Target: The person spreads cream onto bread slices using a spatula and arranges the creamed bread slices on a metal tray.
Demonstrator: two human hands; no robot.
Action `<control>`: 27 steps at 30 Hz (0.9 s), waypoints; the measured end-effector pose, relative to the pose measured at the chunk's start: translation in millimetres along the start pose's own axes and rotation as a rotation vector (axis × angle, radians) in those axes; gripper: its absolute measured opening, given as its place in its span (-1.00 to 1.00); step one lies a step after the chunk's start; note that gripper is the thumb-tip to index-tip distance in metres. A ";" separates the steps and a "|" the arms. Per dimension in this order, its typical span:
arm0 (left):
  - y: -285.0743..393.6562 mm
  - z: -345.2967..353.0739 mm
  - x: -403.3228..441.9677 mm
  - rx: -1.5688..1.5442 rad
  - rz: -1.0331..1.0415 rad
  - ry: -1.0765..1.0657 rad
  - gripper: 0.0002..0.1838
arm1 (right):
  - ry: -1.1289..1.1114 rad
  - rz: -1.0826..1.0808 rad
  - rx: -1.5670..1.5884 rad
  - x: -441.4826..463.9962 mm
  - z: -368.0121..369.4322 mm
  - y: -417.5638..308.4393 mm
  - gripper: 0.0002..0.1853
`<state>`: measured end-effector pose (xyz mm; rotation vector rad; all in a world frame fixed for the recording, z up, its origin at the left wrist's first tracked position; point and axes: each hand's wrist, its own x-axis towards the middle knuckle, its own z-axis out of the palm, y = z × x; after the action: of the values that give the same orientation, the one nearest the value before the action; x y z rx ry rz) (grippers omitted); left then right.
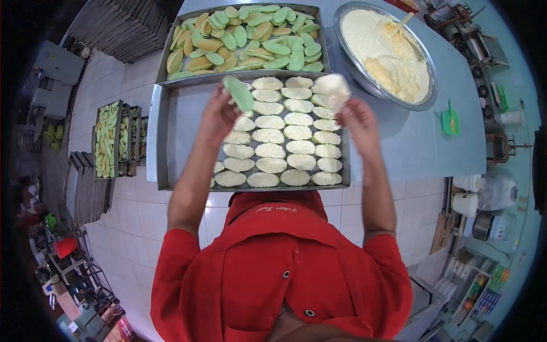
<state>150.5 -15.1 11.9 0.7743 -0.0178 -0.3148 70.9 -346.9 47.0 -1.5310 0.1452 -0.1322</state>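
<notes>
Left hand [219,117] pinches a bun [238,93], likely light, soft, crushable, best held by its edges, while right hand [359,121] grips a creamy spreader [332,87]!

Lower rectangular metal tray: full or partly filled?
Partly filled: the tray shows bare metal at left, with pale oval pieces in rows over the rest.

blue-grey table [410,154], two trays [185,122] [325,43], bowl [370,85], green dish [446,123]
</notes>
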 end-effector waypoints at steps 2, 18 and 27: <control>-18.4 1.7 -22.6 -0.099 -0.081 -0.054 -0.56 | -0.081 0.033 -0.010 -19.3 44.9 15.0 -0.82; -19.7 3.2 -105.3 -0.424 -0.090 0.085 -0.46 | -0.217 -0.577 -0.599 -51.9 110.3 17.2 -0.70; -26.9 6.2 -110.3 -0.200 -0.221 0.171 -0.54 | -0.373 -0.535 -0.510 -45.2 123.9 -8.1 -0.79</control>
<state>37.3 -5.9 8.8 0.6031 0.2581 -0.4521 48.3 -217.3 59.9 -2.0448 -0.5728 -0.2425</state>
